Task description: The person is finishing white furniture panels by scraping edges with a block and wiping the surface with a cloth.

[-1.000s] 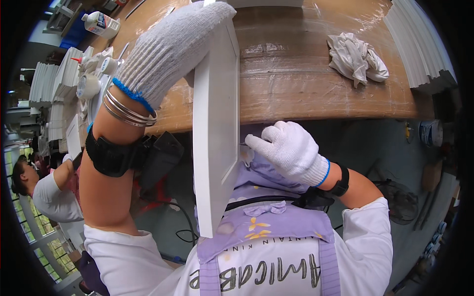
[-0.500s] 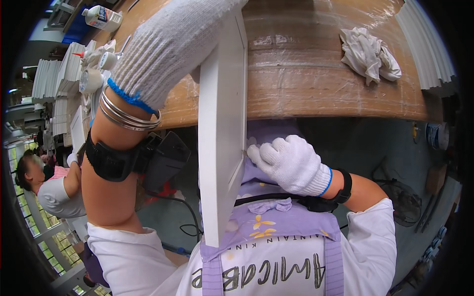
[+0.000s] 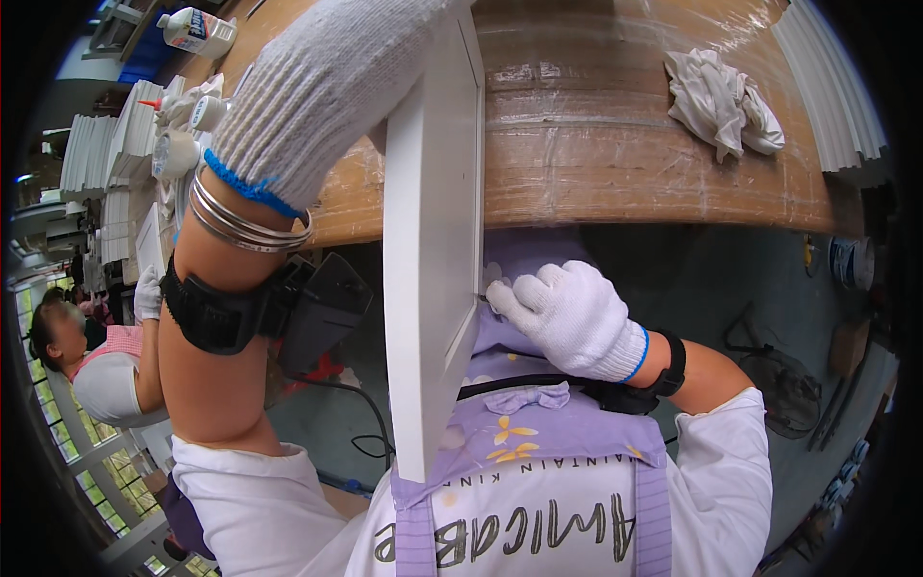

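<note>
A white framed panel (image 3: 430, 260) stands on edge in front of my chest, its far part over the table and its near end by my apron. My left hand (image 3: 356, 77), in a white knit glove with a blue cuff edge, reaches along the panel's left side and holds it near its far end; the fingertips are hidden. On the other side, my right hand (image 3: 569, 322), also gloved, is closed in a pinch close against the panel's recessed face. A tiny dark tip shows at those fingertips, too small to name.
Behind the panel is a film-wrapped wooden table (image 3: 615, 125) with a crumpled white cloth (image 3: 716, 101). Stacks of white panels (image 3: 832, 82) stand at the right and left. A white bottle (image 3: 199, 34) is far left. A co-worker (image 3: 115, 375) is at the left; a floor fan (image 3: 779, 389) stands right.
My right hand has shifted slightly, and a small dark tip now shows between its fingertips and the panel. The panel and my left hand have barely moved. The co-worker's gloved hand has gone up.
</note>
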Available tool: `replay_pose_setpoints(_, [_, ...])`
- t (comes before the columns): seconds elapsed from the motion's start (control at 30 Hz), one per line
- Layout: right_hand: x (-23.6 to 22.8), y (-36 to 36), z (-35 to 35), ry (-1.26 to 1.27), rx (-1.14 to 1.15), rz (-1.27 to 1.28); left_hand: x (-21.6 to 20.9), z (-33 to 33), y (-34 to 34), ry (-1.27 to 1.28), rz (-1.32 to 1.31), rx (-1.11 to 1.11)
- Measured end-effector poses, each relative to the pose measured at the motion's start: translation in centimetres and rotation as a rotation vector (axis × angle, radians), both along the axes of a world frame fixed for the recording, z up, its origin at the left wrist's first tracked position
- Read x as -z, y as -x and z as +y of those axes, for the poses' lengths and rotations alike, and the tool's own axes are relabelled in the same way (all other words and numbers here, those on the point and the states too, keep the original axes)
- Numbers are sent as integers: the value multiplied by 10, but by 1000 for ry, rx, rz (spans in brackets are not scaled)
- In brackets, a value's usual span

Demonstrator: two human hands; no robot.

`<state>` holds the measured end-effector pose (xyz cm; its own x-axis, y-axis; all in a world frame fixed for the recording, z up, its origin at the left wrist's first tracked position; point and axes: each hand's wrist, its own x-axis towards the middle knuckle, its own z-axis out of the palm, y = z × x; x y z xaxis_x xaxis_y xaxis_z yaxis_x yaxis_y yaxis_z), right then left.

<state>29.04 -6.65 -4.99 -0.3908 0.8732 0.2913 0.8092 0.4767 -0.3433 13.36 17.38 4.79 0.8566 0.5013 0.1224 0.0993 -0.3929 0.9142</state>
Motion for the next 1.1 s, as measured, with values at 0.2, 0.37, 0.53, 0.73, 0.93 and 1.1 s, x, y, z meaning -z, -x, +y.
replay_pose_setpoints(0.2, [0, -3, 2, -7, 13, 60, -3, -1, 2, 16, -23, -23])
replay_pose_setpoints(0.37, [4, -2, -1, -50, -69, 65, -7, 7, 0, -172, 47, 57])
replay_pose_setpoints(0.53, [0, -2, 1, -27, -20, 7, -7, 3, 0, -110, 24, 50])
replay_pose_setpoints(0.73, [-3, 1, 2, -40, -35, -17, -2, 6, 7, 212, -123, 70])
replay_pose_setpoints(0.93, [-3, 1, 0, -40, -39, -29, -11, 13, 6, -134, 169, 89])
replay_pose_setpoints(1.1, [-1, 1, -2, -50, -60, -28, -11, 4, -3, -83, 115, 43])
